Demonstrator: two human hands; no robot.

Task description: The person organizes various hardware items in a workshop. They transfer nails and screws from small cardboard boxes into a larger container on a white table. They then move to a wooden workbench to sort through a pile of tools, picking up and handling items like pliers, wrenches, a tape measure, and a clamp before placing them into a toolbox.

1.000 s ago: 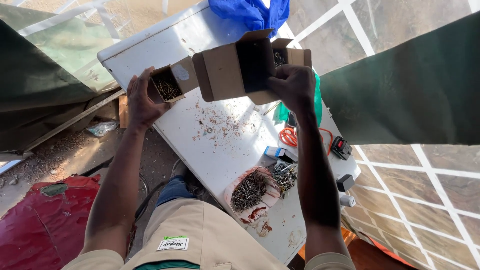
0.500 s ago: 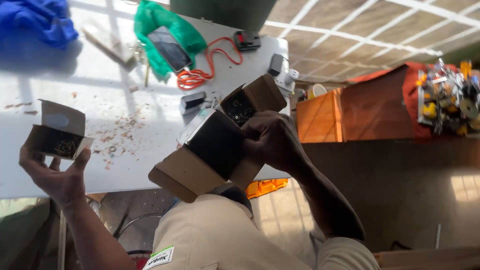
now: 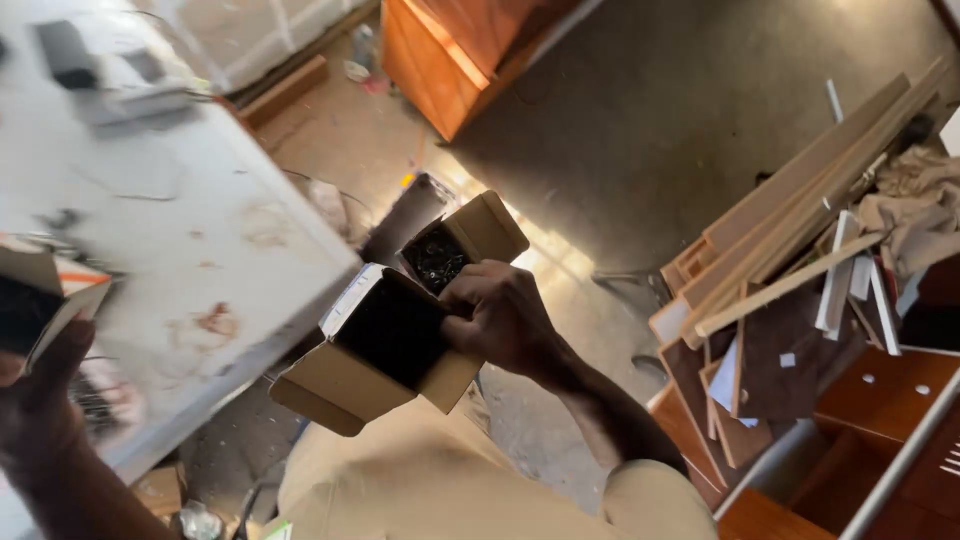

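My right hand [image 3: 500,318] grips two open brown cardboard boxes above my lap. The nearer box [image 3: 375,345] shows a dark inside with its flaps hanging out. The smaller box [image 3: 455,248] behind it holds dark screws. My left hand [image 3: 40,405] at the left edge holds up another small open box [image 3: 40,300], blurred, beside the white table [image 3: 180,220].
A pile of wooden strips and board offcuts [image 3: 790,290] lies on the floor at the right, with crumpled cloth [image 3: 915,210] on it. An orange-brown cabinet [image 3: 450,50] stands at the top. Small blurred items sit on the table's far end.
The view has swung right, away from the table toward the floor and the wood pile. Both hands keep hold of their boxes; the right hand's boxes now sit off the table edge.
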